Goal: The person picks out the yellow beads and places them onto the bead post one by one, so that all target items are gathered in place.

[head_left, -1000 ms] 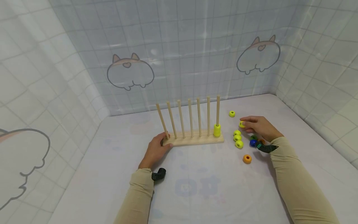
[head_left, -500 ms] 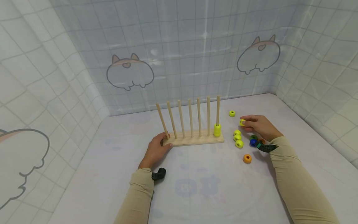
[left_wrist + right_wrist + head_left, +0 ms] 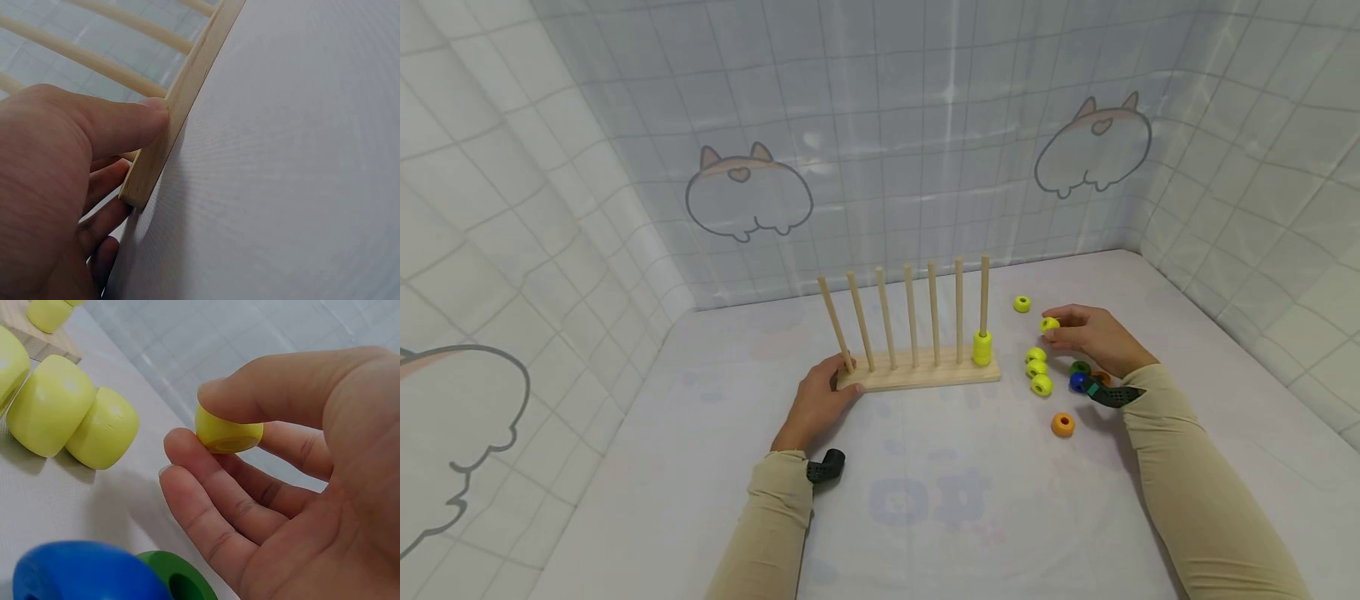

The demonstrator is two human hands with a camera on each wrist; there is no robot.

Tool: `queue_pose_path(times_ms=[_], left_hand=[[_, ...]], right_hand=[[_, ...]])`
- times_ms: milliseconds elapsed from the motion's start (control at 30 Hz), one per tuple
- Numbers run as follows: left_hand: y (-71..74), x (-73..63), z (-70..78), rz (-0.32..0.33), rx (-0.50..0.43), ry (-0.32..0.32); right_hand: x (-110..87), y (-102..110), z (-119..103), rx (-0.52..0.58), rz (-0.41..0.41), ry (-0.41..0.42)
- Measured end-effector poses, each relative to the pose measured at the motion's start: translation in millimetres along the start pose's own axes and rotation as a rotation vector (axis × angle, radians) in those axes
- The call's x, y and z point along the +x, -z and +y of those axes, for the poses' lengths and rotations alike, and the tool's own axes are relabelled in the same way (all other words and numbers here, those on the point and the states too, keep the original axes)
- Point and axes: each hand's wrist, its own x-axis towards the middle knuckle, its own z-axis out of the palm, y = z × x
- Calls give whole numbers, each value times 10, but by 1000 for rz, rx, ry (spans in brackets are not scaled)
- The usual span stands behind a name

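Note:
A wooden peg rack [image 3: 917, 379] with several upright pegs stands mid-table. Yellow beads [image 3: 982, 350] are stacked low on its rightmost peg. My left hand [image 3: 820, 400] grips the rack's left end; in the left wrist view the thumb [image 3: 134, 125] lies on the front edge of the base [image 3: 172, 119], fingers behind. Right of the rack, my right hand [image 3: 1093, 340] pinches a yellow bead [image 3: 228, 432] between thumb and fingers, raised off the table. Just left of that hand, three yellow beads [image 3: 1036, 369] lie in a row on the cloth.
A single yellow bead [image 3: 1022, 304] lies farther back. Beneath the right wrist are a blue bead [image 3: 1078, 382], a green bead [image 3: 1080, 367] and a partly hidden brownish-orange bead [image 3: 1102, 379]. An orange bead [image 3: 1063, 425] lies nearer the front. Tile-patterned sheeting [image 3: 880, 150] walls the back and sides.
My right hand has lifted slightly, and the pinched yellow bead has risen and turned between the fingers. The left hand and the rack have stayed in place.

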Motion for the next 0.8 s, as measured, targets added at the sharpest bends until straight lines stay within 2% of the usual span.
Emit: queue_pose_path(times_ms=[467, 800], left_hand=[[-49, 20, 6, -3, -3, -10], [-39, -1, -18, -3, 3, -4]], right_hand=[[1, 20, 34, 24, -11, 24], [24, -35, -52, 82, 10, 59]])
